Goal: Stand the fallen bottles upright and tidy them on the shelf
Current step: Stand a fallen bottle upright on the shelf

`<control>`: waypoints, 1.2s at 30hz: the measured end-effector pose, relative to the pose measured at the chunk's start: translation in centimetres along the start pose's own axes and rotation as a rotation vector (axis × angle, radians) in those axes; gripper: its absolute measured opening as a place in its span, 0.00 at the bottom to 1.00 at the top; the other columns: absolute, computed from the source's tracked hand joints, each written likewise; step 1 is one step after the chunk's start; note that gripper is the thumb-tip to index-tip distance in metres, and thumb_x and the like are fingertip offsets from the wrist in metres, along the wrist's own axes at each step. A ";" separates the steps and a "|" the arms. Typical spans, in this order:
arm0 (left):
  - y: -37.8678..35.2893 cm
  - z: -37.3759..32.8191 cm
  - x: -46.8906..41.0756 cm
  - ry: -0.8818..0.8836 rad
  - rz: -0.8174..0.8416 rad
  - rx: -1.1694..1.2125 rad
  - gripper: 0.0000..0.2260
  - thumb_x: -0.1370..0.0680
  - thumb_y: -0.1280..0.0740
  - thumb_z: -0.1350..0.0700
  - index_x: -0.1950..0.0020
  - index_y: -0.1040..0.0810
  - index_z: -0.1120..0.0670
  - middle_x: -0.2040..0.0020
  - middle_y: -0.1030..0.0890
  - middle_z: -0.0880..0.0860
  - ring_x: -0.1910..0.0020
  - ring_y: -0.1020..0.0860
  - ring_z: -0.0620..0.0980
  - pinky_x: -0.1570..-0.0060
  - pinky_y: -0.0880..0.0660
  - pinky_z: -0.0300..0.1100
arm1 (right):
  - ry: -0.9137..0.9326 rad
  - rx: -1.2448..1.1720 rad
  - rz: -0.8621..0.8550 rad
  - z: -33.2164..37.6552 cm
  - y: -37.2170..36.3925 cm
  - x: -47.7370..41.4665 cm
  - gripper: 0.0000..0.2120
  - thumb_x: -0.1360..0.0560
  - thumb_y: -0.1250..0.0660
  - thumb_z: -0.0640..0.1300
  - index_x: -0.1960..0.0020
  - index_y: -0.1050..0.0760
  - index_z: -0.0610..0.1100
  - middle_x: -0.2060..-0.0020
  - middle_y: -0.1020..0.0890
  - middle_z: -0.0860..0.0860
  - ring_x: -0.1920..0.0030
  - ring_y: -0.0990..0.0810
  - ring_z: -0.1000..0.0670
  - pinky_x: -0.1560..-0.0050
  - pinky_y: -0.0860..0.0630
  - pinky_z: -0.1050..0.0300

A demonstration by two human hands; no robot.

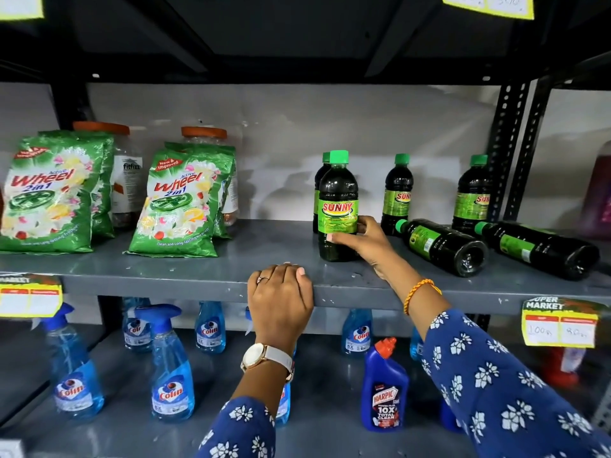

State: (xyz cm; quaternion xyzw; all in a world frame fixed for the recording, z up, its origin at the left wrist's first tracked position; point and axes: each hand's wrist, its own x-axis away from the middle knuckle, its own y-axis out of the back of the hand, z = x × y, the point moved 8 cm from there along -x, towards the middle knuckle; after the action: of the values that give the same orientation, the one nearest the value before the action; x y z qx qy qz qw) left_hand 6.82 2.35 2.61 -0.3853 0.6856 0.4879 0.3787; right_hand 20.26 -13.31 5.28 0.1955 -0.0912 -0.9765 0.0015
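Several dark bottles with green caps and Sunny labels are on the grey middle shelf. My right hand grips the lower part of an upright one, with another upright bottle right behind it. Two more stand upright at the back right. Two lie on their sides, caps pointing left: one just right of my hand and one further right. My left hand rests curled over the shelf's front edge, holding no bottle.
Green Wheel detergent bags stand at the left of the shelf, jars with orange lids behind them. Blue Colin spray bottles and a Harpic bottle fill the shelf below. Yellow price tags hang on the edge.
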 end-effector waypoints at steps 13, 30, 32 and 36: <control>0.1 -0.3 0.1 0.018 0.192 -0.065 0.18 0.23 0.49 0.55 0.61 0.21 0.58 0.62 0.17 0.58 0.62 0.22 0.58 0.53 0.30 0.49 | 0.089 0.109 0.011 2.4 0.8 5.2 0.16 0.40 0.22 0.46 0.53 0.20 0.48 0.54 0.16 0.49 0.53 0.18 0.51 0.50 0.22 0.55; -0.2 -0.4 0.2 0.033 0.191 -0.007 0.18 0.23 0.49 0.55 0.57 0.20 0.59 0.58 0.17 0.60 0.58 0.21 0.59 0.50 0.30 0.52 | 0.153 0.204 0.040 3.4 0.7 7.3 0.25 0.38 0.26 0.59 0.45 0.23 0.50 0.54 0.20 0.56 0.51 0.21 0.58 0.55 0.27 0.69; 0.3 -0.2 0.3 0.088 0.125 0.072 0.22 0.22 0.51 0.53 0.50 0.20 0.61 0.49 0.18 0.62 0.50 0.22 0.60 0.45 0.32 0.53 | 0.100 0.121 -0.043 3.5 2.1 7.6 0.41 0.42 0.33 0.71 0.38 0.28 0.47 0.49 0.22 0.53 0.47 0.23 0.53 0.50 0.29 0.65; 2.8 -2.7 1.5 0.007 -0.136 0.269 0.17 0.22 0.48 0.56 0.45 0.24 0.63 0.42 0.23 0.64 0.42 0.28 0.59 0.39 0.35 0.53 | 0.323 0.209 -0.484 6.8 9.8 7.4 0.22 0.29 0.35 0.57 0.49 0.24 0.38 0.53 0.18 0.41 0.54 0.21 0.44 0.52 0.24 0.52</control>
State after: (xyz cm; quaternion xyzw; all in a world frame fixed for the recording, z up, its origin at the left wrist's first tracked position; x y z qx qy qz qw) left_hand 3.35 0.17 2.95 -0.3784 0.7184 0.3634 0.4568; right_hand 10.48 -22.04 10.38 0.3633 -0.1405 -0.8901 -0.2367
